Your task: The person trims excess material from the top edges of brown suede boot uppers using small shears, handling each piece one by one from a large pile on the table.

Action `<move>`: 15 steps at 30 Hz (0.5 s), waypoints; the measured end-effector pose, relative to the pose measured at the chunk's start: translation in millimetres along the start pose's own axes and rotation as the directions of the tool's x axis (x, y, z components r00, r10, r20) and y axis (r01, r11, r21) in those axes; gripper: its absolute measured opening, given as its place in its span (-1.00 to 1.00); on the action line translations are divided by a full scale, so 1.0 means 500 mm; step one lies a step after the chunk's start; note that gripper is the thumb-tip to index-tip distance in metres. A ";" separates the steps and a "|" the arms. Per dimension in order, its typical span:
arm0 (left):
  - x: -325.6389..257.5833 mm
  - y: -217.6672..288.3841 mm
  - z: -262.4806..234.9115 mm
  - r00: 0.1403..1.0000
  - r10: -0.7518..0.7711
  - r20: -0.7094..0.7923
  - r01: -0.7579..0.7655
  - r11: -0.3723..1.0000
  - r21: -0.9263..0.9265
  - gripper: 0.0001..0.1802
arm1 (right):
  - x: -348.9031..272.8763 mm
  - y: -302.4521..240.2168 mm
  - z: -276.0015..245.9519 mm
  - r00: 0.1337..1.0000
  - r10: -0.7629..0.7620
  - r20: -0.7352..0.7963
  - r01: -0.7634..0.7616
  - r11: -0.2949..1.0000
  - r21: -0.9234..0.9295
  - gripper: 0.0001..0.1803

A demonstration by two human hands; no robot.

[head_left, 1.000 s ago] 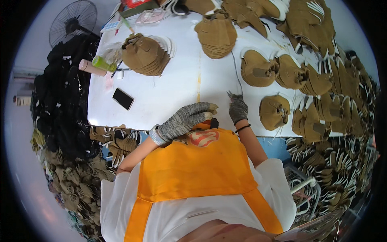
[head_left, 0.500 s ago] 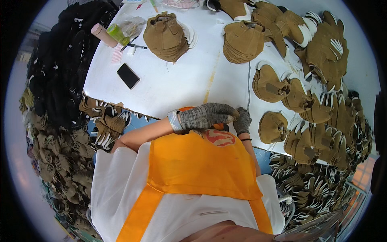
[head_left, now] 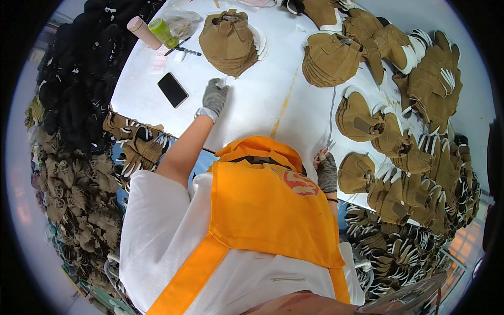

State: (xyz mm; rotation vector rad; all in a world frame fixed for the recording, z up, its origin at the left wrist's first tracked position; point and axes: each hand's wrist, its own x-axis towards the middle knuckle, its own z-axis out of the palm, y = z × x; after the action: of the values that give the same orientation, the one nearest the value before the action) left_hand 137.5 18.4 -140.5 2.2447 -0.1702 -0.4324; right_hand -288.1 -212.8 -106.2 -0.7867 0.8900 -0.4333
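Observation:
My left hand [head_left: 215, 98], in a grey knitted glove, reaches over the white table just below a stack of brown caps [head_left: 227, 44] with white brims. Its fingers look stretched out and apart, with nothing visible in them. At the table's near edge on the right, my right hand [head_left: 326, 167] is closed around small metal thread snips [head_left: 330, 145], their tips pointing away from me. That hand's glove leaves the fingertips bare. A single brown cap [head_left: 357, 172] lies right beside it.
A second cap stack [head_left: 332, 59] stands farther right, with more caps [head_left: 362, 118] heaped along the right side. Left of my hand lie a phone [head_left: 172, 90], a pen [head_left: 188, 51], a green cup [head_left: 163, 33] and a pink bottle [head_left: 144, 32]. Black piles [head_left: 79, 79] rise beyond the left edge.
My hands were together at the near edge and have parted. The left has moved forward and left toward the cap stack; the right has lowered slightly, and the snips now show.

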 end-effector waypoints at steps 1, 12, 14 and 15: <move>0.029 -0.012 -0.007 0.999 -0.020 -0.031 0.021 0.999 0.050 -0.41 | -0.023 -0.020 0.040 0.999 0.018 -0.043 -0.018 1.000 -0.014 -0.88; 0.099 -0.053 0.033 0.997 -0.062 0.049 0.058 0.995 0.077 -0.67 | 0.018 -0.056 0.174 0.989 -0.084 0.119 0.110 0.968 -0.226 -0.67; 0.074 -0.073 0.020 0.994 -0.043 0.101 0.045 0.999 -0.022 -0.74 | 0.023 -0.082 0.256 0.997 -0.048 0.056 0.067 0.908 -0.414 -0.61; 0.061 -0.095 0.020 0.992 -0.019 0.124 0.026 0.998 -0.059 -0.77 | 0.036 -0.086 0.276 0.996 -0.017 0.089 0.056 0.884 -0.465 -0.61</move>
State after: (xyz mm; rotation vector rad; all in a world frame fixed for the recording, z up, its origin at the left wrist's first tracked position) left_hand 161.4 34.0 -190.1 2.1634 -0.1937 -0.5821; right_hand -165.8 -193.4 -30.0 -1.2590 0.9146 -0.2138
